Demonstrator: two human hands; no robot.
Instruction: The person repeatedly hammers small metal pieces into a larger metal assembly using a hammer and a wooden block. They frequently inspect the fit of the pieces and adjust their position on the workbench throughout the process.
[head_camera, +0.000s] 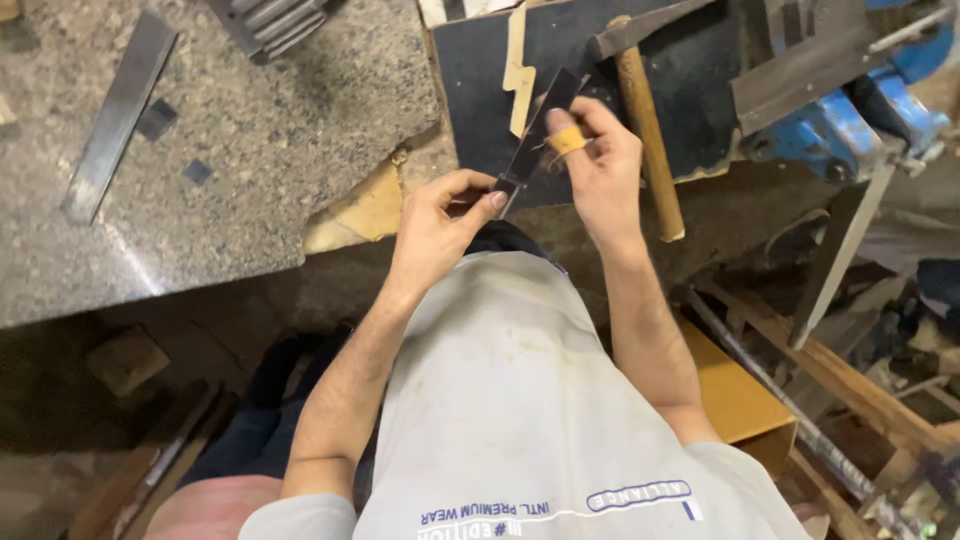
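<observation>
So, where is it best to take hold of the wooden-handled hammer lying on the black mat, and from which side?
Grip the wooden-handled hammer low on its bare handle, near the end over the black mat's edge, coming from the right. The right hand and the dark thin metal strip crowd its left side.

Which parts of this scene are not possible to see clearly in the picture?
- Head view: the lower end of the dark metal strip is hidden by the left hand.
- Head view: the right hand covers the strip's far side.
- Head view: the hammer head is partly cut off by the top edge.
- Head view: the blue vise runs past the right edge.
- Head view: the floor below the stone bench is too dark.
</observation>
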